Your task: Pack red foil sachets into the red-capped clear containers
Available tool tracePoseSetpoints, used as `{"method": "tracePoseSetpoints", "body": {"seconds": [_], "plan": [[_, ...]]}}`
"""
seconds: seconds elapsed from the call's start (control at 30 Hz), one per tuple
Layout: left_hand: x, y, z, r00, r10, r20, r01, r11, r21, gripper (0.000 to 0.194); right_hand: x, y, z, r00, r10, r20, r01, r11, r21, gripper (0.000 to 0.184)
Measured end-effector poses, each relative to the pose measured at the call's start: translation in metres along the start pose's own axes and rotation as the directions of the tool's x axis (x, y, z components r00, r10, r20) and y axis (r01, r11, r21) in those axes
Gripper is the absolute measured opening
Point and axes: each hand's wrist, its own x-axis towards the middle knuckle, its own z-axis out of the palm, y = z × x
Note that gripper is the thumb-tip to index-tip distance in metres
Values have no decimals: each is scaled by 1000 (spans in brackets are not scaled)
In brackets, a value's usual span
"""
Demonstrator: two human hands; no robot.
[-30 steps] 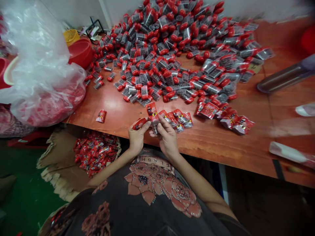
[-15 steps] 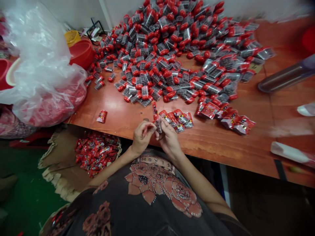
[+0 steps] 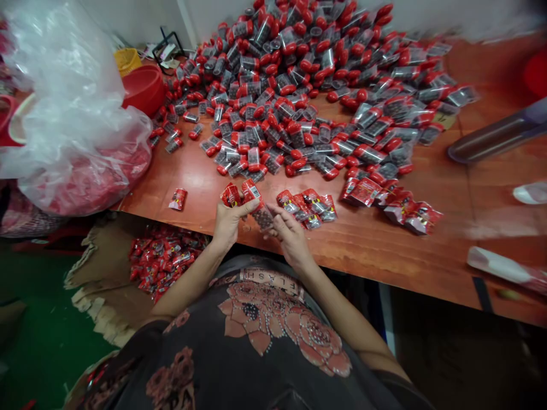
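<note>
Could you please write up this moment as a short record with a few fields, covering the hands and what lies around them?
Hands: the left hand grips a red packet; the right hand has its fingertips on a clear tube with dark contents.
Beside hands: a row of red packets.
Table: a reddish wooden top bearing a heap of red-capped clear tubes.
Table's left end: a clear plastic bag.
Below table: torn cardboard with loose red packets.

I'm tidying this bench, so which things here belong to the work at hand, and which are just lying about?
Work at hand: left hand gripping a red packet; right hand touching a clear tube; pile of red-capped tubes; packets on the table.

Lying about: plastic bag; red tub; yellow basket.
</note>
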Motion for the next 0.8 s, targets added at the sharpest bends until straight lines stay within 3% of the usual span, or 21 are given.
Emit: {"method": "tracePoseSetpoints", "body": {"seconds": [0.13, 0.43, 0.53, 0.63, 0.73, 0.8], "plan": [[-1, -6, -1, 999, -42, 13, 42, 999, -2, 28, -1, -2, 3, 991, -121, -64, 109, 981, -163, 43], [-15, -4, 5, 986, -136, 91, 140, 989, -42, 27, -7, 7, 5, 941, -305, -148, 260, 929, -262, 25], [-18, -7, 7, 990, -121, 67, 126, 989, -79, 25, -9, 8, 4, 922, -363, -135, 317, 908, -274, 18], [-19, -9, 9, 995, -81, 57, 87, 990, -112, 23, -10, 6, 2, 920, -379, -96, 329, 882, -337, 24], [-20, -10, 10, 998, -30, 46, 35, 993, -110, 22, -10, 4, 0, 901, -431, -45, 362, 806, -468, 29], [-20, -10, 11, 999, -12, 34, 15, 995, -96, 22, -10, 4, -2, 878, -479, -11, 401, 746, -532, 23]]}}
